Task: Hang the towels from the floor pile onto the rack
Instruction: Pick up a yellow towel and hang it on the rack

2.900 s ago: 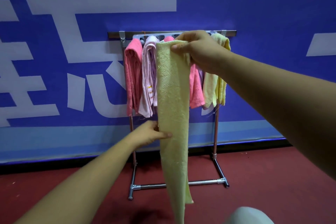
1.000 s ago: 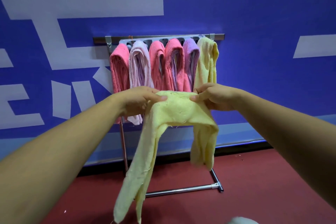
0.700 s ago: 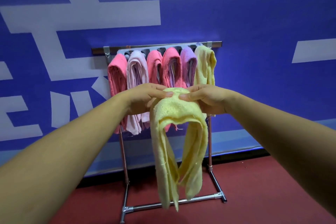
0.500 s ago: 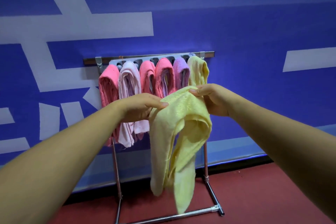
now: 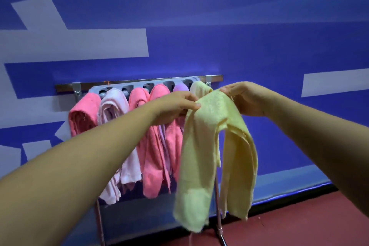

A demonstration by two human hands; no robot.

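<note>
Blue wall (image 5: 239, 42) with big pale lettering fills most of my view, and a strip of red floor (image 5: 299, 229) shows at the lower right. Against the wall stands the rack (image 5: 139, 82), a metal bar on thin uprights with a row of pegs. From left to right it carries a pink towel (image 5: 83, 114), a pale pink towel (image 5: 113, 106), two more pink towels (image 5: 157, 156), a purple towel (image 5: 180, 87) of which I see only the top, and a hung yellow towel (image 5: 199, 88) at the right end, mostly hidden.

Both arms reach forward in front of the rack. Between the hands I hold the yellow towel (image 5: 207, 146), folded over at its top so that two lengths hang down. The left length hangs a little lower and is blurred at its end. The fold sits just in front of the rack's right end, close to the hung yellow towel; whether the two touch I cannot tell.

The left hand (image 5: 173, 106) pinches the left side of the fold, thumb and fingers (image 5: 187, 98) closed on the cloth. The right hand (image 5: 244, 99) grips the right side, its fingers curled over the top edge. The towel's lower ends hang above the floor, in front of the rack's right upright.
</note>
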